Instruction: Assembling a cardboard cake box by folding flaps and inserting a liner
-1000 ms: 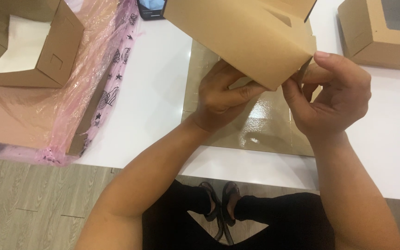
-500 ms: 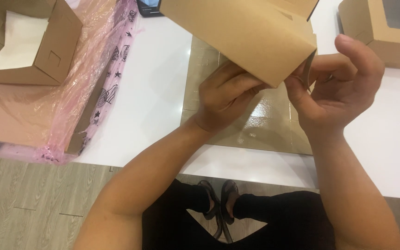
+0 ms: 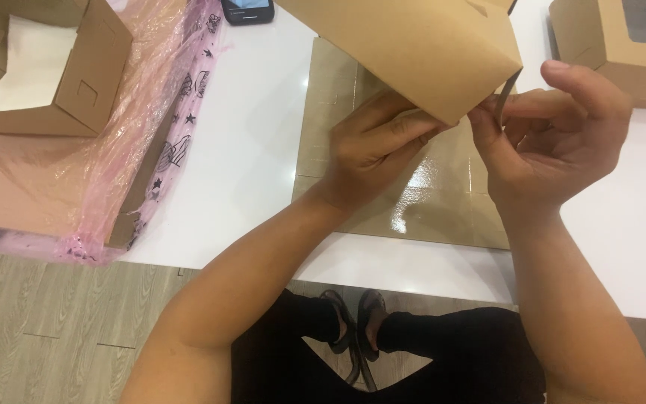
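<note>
Box (image 3: pixel 405 49) — brown card, held tilted above the table's (image 3: pixel 248 172) far edge; its inside is not visible. Left hand (image 3: pixel 379 146) curls under its lower edge, fingers closed on the card. Right hand (image 3: pixel 555 135) pinches a thin flap (image 3: pixel 508 91) at its right corner. Flat glossy card (image 3: pixel 428 202) lies beneath. Open box (image 3: pixel 39 67) — far left corner, white liner inside, on pink wrap (image 3: pixel 151 135). Window box (image 3: pixel 622 45), far right corner.
</note>
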